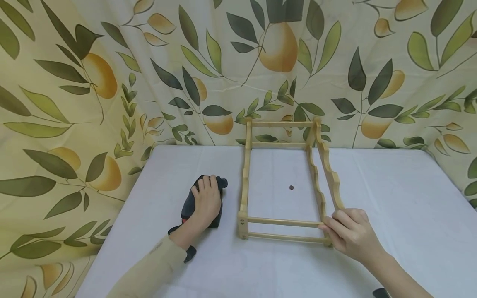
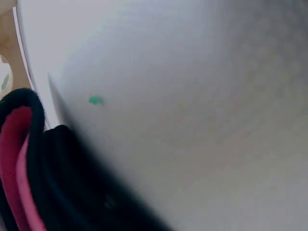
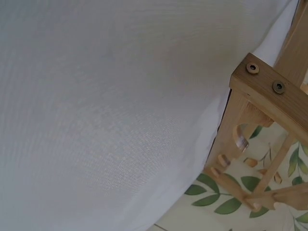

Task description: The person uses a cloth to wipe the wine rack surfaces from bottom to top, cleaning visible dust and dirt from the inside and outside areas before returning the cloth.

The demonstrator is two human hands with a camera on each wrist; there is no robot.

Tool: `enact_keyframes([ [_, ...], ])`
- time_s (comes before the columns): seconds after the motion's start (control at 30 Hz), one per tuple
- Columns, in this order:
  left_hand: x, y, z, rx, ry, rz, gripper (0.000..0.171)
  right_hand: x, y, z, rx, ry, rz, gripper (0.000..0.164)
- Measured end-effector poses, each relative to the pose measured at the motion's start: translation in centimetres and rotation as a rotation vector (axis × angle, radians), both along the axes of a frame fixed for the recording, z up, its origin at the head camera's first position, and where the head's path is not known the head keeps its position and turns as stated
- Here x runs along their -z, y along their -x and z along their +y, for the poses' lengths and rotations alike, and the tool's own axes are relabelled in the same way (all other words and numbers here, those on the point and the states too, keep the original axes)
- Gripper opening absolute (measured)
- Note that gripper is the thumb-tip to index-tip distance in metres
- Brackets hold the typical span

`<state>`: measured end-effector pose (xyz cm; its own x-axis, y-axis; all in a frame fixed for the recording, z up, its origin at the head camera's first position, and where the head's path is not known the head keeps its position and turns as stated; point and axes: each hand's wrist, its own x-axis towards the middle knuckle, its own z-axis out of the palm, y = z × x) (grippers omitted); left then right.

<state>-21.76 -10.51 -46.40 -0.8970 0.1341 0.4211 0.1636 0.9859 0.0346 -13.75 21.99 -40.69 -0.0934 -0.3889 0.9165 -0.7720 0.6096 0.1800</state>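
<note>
My left hand holds a dark navy fabric bundle from above, fingers bent over its far end. A short dark end of the bundle pokes out beyond the fingertips. Its kind does not show. In the left wrist view, dark fabric with a pink-red lining fills the lower left; that hand is outside this view. A light wooden rack with wavy side rails stands right of the bundle. At its near right corner, my right hand grips the frame. The right wrist view has the rack's bolted corner.
White cloth covers the table. A small brown disc lies inside the rack's outline. Behind the table hangs a curtain printed with leaves and fruit. A small green speck shows in the left wrist view.
</note>
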Motion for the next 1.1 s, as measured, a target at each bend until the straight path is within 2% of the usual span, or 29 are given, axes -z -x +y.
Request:
enact_keyframes([
  [0.27, 1.3, 1.0, -0.2, -0.006, 0.002, -0.144, 0.035, 0.0, 0.0, 0.1, 0.002, 0.005, 0.003, 0.046],
  [0.47, 1.5, 1.3, -0.2, -0.001, -0.012, -0.174, 0.038, -0.2, 0.0, 0.0, -0.011, 0.012, 0.017, 0.046],
  [0.63, 1.0, 1.2, -0.1, -0.01, -0.09, -0.197, 0.042, -0.4, 0.0, 0.0, -0.01, 0.005, 0.022, 0.045],
  [0.77, 0.3, 1.0, 0.1, 0.003, -0.138, -0.243, 0.046, -0.6, -0.2, 0.2, 0.011, -0.025, 0.015, 0.045],
  [0.87, -0.7, 0.7, 0.0, 0.018, -0.149, -0.319, 0.051, -0.6, -0.5, 0.5, 0.037, -0.073, -0.032, 0.045],
  [1.0, -2.7, 0.5, -0.8, 0.037, -0.137, -0.44, 0.057, -1.2, -1.1, 1.3, 0.083, -0.208, -0.193, 0.045],
  [1.1, -4.4, 0.8, -1.8, 0.078, -0.107, -0.466, 0.059, -2.5, -1.2, 2.2, 0.106, -0.323, -0.33, 0.048],
])
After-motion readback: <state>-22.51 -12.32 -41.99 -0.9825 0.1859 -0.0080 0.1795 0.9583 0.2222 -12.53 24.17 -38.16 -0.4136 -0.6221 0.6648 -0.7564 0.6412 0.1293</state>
